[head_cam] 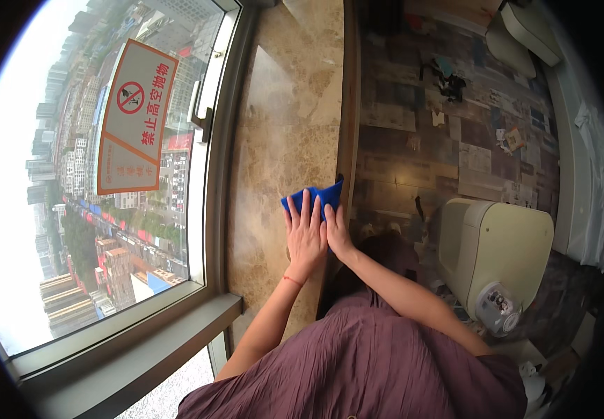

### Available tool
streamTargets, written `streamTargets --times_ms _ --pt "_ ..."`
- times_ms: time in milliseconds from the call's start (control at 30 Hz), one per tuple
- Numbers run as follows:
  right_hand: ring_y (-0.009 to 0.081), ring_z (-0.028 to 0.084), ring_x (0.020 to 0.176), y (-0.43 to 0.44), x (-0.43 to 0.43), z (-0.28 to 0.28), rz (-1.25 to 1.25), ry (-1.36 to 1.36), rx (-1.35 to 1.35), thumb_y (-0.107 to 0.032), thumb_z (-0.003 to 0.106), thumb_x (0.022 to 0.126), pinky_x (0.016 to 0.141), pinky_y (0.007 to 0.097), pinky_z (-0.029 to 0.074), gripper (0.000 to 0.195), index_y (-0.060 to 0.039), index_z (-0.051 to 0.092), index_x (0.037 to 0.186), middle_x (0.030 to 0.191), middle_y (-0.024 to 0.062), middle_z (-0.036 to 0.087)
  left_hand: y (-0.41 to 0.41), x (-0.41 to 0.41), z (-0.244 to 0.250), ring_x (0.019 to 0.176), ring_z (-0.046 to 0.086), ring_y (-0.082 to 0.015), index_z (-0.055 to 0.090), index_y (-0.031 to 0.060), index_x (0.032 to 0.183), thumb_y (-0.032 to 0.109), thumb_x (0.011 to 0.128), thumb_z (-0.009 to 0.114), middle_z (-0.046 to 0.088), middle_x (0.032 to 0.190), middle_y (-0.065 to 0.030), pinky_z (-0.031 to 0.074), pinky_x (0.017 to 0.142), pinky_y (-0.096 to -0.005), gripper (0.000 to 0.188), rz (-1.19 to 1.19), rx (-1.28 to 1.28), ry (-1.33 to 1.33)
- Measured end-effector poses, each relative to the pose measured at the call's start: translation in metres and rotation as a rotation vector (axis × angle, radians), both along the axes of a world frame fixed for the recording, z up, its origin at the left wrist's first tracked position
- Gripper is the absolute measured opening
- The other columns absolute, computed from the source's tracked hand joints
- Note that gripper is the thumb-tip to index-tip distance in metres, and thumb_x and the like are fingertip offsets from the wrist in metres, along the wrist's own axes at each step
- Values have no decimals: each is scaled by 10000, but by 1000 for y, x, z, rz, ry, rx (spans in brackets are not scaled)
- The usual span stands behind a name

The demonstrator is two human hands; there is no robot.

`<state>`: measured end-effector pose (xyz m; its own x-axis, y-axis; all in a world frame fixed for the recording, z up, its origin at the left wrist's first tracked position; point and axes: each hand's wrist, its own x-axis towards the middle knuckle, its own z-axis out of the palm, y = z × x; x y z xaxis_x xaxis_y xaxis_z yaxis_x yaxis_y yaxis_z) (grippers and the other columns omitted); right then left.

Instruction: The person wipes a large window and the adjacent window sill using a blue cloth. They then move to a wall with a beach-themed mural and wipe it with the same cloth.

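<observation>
A folded blue cloth [302, 199] lies on the brown marble windowsill [281, 152], close to the sill's room-side edge. Pressed flat over it is my left hand [306, 230], fingers stretched forward and slightly spread, holding the cloth against the stone. A thin red string circles the left wrist. My right hand [336, 230] grips the cloth's right side at the edge, its thumb side against my left hand. One corner of the cloth sticks up past the right fingertips. The palms hide much of the cloth.
Left of the sill stands a framed window [223, 105] with a handle [197, 112] and a warning sticker [139, 120]. At right, a pale chair-like piece [511, 246] bears a clear plastic container [497, 306]. Scraps and dark items [451, 84] litter the patterned floor [401, 141].
</observation>
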<state>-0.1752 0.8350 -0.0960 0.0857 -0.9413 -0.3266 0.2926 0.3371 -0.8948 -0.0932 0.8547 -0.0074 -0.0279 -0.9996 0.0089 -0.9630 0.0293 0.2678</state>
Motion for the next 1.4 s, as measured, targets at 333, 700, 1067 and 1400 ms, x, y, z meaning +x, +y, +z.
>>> streamTargets --times_ms 333,700,1067,1400 --pt "221 537 1172 -138 7 5 -147 9 -85 -398 489 1095 1015 370 454 538 17 391 1421 1305 158 556 -120 0 5 1544 158 -486 383 67 1578 274 1010 491 255 1677 -192 157 1245 -574 614 17 -80 -7" --pt "396 594 1219 -327 0 8 -161 140 -211 -418 498 1072 1024 444 462 621 56 385 1457 1346 296 577 -304 4 -7 1551 165 -459 366 104 1591 283 1058 419 251 1687 -157 157 1250 -555 566 -80 -131 -58" --pt "485 593 1177 -444 -5 4 -197 167 -183 -385 524 1043 996 487 468 564 65 435 1373 1287 352 591 -411 -10 -18 1550 114 -482 334 97 1603 272 1074 363 249 1684 -158 118 1264 -536 558 -102 -149 -83" --pt "394 231 1536 -201 -24 23 77 -19 -125 -201 515 1048 1251 427 201 739 63 109 1607 1652 289 200 -178 -26 0 1543 25 -548 280 -57 1577 288 1023 428 140 1689 -266 68 1244 -614 669 -2 121 -81"
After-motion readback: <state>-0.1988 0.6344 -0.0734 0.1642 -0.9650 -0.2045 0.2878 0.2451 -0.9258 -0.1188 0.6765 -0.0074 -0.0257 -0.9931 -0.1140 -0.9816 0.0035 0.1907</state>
